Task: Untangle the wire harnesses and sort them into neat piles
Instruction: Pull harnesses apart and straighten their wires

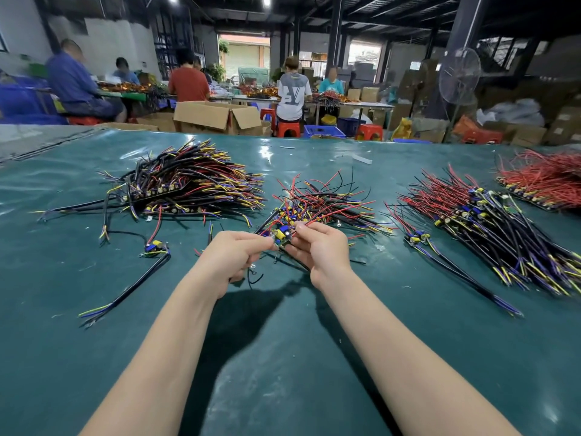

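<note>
Both hands, left hand (234, 251) and right hand (317, 248), pinch a small component-studded board (280, 235) trailing thin red/black wires, over glossy teal mat (283, 357), busy workshop behind.

**Red, black, yellow and blue on a teal cover**

The table cover (283, 357) is showing plain teal green. The middle tangle (317, 202) is mixing red and black wires over yellow and blue parts. Just in front of it, the small board (281, 236) is showing green with yellow and blue components. Left of the tangle, the left pile (195, 180) is running mostly black, with yellow, purple-blue and red strands. Nearer and left, a single harness (125, 294) is wearing a black sheath ending in yellow and blue tips. Right of the tangle, the right pile (490, 225) is passing from red through black to purple and yellow ends; beyond that, the far pile (547, 177) is glowing almost wholly red. Behind the tangle, stools (287, 129) are showing red beside a blue crate (323, 131).
</note>
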Motion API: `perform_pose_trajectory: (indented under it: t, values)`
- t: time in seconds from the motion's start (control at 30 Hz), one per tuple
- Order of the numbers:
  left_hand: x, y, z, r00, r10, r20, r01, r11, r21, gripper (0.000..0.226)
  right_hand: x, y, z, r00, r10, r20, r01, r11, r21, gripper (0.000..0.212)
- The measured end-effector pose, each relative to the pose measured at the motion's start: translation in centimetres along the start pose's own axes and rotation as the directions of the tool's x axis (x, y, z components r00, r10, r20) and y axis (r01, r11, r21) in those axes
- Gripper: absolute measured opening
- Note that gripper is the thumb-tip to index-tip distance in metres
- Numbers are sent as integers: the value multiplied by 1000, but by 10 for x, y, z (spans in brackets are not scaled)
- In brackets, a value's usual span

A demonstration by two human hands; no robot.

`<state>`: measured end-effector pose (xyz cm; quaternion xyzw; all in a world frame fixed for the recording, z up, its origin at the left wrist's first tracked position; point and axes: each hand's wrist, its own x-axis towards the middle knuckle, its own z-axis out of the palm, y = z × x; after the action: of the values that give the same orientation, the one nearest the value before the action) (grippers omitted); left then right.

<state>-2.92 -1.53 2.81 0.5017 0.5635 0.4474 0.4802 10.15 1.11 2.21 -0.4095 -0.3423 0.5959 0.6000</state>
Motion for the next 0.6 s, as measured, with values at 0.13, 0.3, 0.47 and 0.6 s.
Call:
perform_pose_trajectory:
  t: [0.13, 0.3, 0.47, 0.6]
  values:
    - [0, 0, 4, 999, 23, -35, -22, 1000, 20, 16, 1, -2, -1, 1000, -5, -13, 5, 1000, 0, 28]
    - [1, -1, 1, 1000, 14, -5, -14, 1000, -18, 14, 2, -4, -6, 995, -93, 25, 95, 989, -117, 27]
    - [1, -3, 0, 999, -19, 29, 20, 999, -29, 17, 9, -14, -21, 986, -150, -67, 145, 987, -65, 27]
    - [0, -2, 4, 997, -49, 66, 49, 999, 4, 16, 15, -14, -28, 980, -169, -102, 165, 985, -49, 28]
